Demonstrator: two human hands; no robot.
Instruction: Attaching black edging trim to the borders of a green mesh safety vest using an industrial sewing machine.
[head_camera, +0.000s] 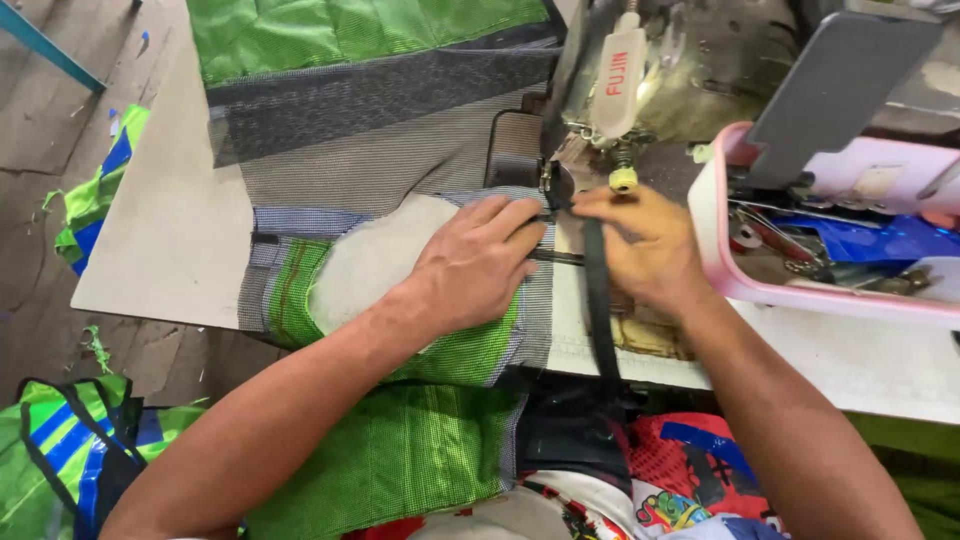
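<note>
Workshop floor, bare wood, w/ a pale flat surface (170, 240) carrying a sewing machine. Nearest the camera, green woven mesh fabric (400, 455) hangs off the near edge over the person's lap, coarse plastic weave, grey mesh trim. At near left, on the floor, a finished green-and-blue bag (60, 450) w/ black edging.

Just beyond, on the surface, the left hand (475, 265) lies flat, fingers spread, pressing the fabric down, prob. to keep the slippery weave from shifting. Right hand (645, 245) pinches a black strap (600, 310) between thumb and fingers, closed on it near the needle; the strap runs straight back toward the near edge & drops over it (taut enough to look guided, not loose). Its far end sits on the fabric right at the presser foot (552, 190), between the two hands.

Farther off, the sewing machine (660, 70), worn grey metal. To the right, a pink plastic tray (705, 215) of tools & blue scraps, rounded corners. At the far side, more green & grey mesh (370, 60) spreads flat behind the needle.
</note>
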